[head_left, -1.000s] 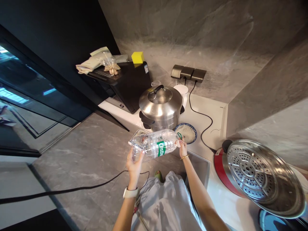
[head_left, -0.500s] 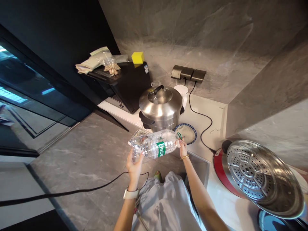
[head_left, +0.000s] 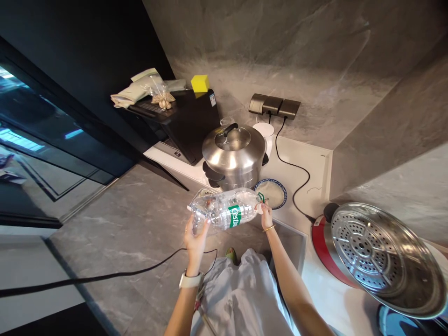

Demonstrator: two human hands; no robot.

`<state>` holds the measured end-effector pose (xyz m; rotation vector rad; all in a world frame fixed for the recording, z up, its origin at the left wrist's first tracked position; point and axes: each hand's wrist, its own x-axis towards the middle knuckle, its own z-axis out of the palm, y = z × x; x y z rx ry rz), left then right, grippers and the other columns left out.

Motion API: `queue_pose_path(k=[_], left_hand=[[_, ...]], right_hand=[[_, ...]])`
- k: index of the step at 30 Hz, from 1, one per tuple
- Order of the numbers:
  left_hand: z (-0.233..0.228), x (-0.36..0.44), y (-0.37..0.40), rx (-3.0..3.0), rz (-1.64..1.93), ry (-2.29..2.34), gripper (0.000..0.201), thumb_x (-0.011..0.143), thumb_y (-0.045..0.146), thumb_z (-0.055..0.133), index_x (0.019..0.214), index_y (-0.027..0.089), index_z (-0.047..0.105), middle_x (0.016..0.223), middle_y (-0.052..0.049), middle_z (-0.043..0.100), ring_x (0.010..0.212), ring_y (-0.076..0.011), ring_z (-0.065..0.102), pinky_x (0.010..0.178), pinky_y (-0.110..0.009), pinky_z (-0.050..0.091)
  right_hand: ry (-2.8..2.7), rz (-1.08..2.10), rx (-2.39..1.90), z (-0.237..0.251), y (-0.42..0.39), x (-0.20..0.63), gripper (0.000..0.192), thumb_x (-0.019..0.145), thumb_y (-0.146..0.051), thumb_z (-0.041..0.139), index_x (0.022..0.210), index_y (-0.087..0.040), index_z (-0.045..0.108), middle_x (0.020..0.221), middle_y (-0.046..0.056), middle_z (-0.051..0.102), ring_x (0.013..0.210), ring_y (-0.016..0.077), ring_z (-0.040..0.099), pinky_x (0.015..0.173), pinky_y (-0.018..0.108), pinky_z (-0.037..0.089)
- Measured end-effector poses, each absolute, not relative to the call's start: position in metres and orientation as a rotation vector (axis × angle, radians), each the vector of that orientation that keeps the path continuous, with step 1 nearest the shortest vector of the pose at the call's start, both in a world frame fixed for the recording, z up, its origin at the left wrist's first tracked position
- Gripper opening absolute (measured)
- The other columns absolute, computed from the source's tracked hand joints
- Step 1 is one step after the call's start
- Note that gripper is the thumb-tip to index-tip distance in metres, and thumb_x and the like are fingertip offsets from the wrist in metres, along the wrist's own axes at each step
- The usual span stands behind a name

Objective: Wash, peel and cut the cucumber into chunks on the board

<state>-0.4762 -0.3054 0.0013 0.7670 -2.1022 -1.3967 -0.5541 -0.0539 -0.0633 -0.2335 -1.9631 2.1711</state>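
A large clear plastic water bottle [head_left: 224,210] with a green label lies on its side in the air between my hands. My left hand [head_left: 195,237] cups its base from below. My right hand [head_left: 266,214] grips its neck and cap end, close to a blue-rimmed bowl of white rice [head_left: 270,193] on the white counter [head_left: 315,172]. Just behind the bottle stands a steel steamer pot [head_left: 234,154] with its lid on.
A perforated steel steamer tray [head_left: 381,256] sits on a red appliance at the right. A black cord [head_left: 296,175] runs from wall sockets [head_left: 275,106]. A black oven [head_left: 185,121] carries a yellow sponge [head_left: 200,83] and bags. Another cable crosses the grey floor [head_left: 105,275].
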Motion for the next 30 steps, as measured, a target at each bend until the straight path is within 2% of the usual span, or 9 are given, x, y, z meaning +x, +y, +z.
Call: queue_pose_path(k=[6, 10, 17, 22, 25, 27, 30], left_hand=[[-0.003, -0.473, -0.305, 0.776, -1.487, -2.035, 0.063, 0.064, 0.04, 0.078, 0.12, 0.016, 0.062, 0.124, -0.012, 0.063, 0.116, -0.0262, 0.058, 0.107, -0.041, 0.04], [-0.013, -0.47, -0.306, 0.829, -1.626, -1.935, 0.06, 0.065, 0.035, 0.079, 0.119, 0.014, 0.063, 0.123, -0.012, 0.064, 0.115, -0.0253, 0.059, 0.107, -0.04, 0.04], [-0.037, -0.467, -0.306, 1.031, -2.041, -1.531, 0.036, 0.073, 0.03, 0.074, 0.105, 0.015, 0.069, 0.113, -0.008, 0.069, 0.106, -0.0199, 0.063, 0.102, -0.036, 0.043], [-0.057, -0.465, -0.309, 1.134, -2.335, -1.252, 0.02, 0.079, 0.033, 0.066, 0.091, 0.017, 0.07, 0.089, -0.002, 0.072, 0.083, -0.0146, 0.067, 0.085, -0.028, 0.052], [-0.068, -0.462, -0.32, 1.252, -2.426, -1.074, 0.02, 0.083, 0.035, 0.061, 0.088, 0.017, 0.068, 0.078, -0.001, 0.071, 0.07, -0.0139, 0.066, 0.074, -0.027, 0.054], [-0.072, -0.461, -0.33, 1.225, -2.484, -0.987, 0.022, 0.086, 0.036, 0.057, 0.092, 0.018, 0.068, 0.082, -0.002, 0.071, 0.073, -0.0156, 0.066, 0.073, -0.029, 0.054], [-0.074, -0.47, -0.35, 1.162, -2.523, -0.907, 0.029, 0.087, 0.038, 0.054, 0.1, 0.016, 0.067, 0.093, -0.005, 0.072, 0.085, -0.0193, 0.067, 0.08, -0.033, 0.053]], right_hand=[[-2.152, 2.04, -0.198, -0.055, -0.053, -0.554, 0.046, 0.083, -0.051, 0.041, 0.051, -0.024, 0.058, 0.063, 0.008, 0.057, 0.092, 0.0254, 0.052, 0.096, 0.043, 0.04], [-2.247, 1.97, -0.076, -0.045, -0.051, -0.555, 0.046, 0.085, -0.049, 0.04, 0.053, -0.024, 0.06, 0.062, 0.007, 0.057, 0.089, 0.0252, 0.051, 0.096, 0.045, 0.04], [-2.293, 1.891, 0.14, 0.002, -0.056, -0.555, 0.043, 0.082, -0.052, 0.049, 0.058, -0.02, 0.066, 0.068, 0.005, 0.055, 0.086, 0.0228, 0.053, 0.098, 0.043, 0.04], [-2.447, 1.755, 0.55, 0.08, -0.08, -0.556, 0.034, 0.08, -0.05, 0.059, 0.072, -0.019, 0.07, 0.082, 0.005, 0.054, 0.086, 0.02, 0.054, 0.086, 0.034, 0.044], [-2.59, 1.68, 0.886, 0.134, -0.116, -0.566, 0.031, 0.076, -0.051, 0.067, 0.077, -0.02, 0.07, 0.085, 0.004, 0.053, 0.083, 0.0172, 0.052, 0.077, 0.029, 0.043], [-2.633, 1.736, 1.056, 0.166, -0.149, -0.579, 0.033, 0.079, -0.052, 0.063, 0.074, -0.02, 0.068, 0.075, 0.001, 0.051, 0.073, 0.0135, 0.049, 0.069, 0.026, 0.042], [-2.633, 2.113, 1.171, 0.2, -0.209, -0.608, 0.044, 0.083, -0.059, 0.056, 0.07, -0.018, 0.064, 0.064, -0.002, 0.047, 0.058, 0.0092, 0.041, 0.053, 0.021, 0.035]])
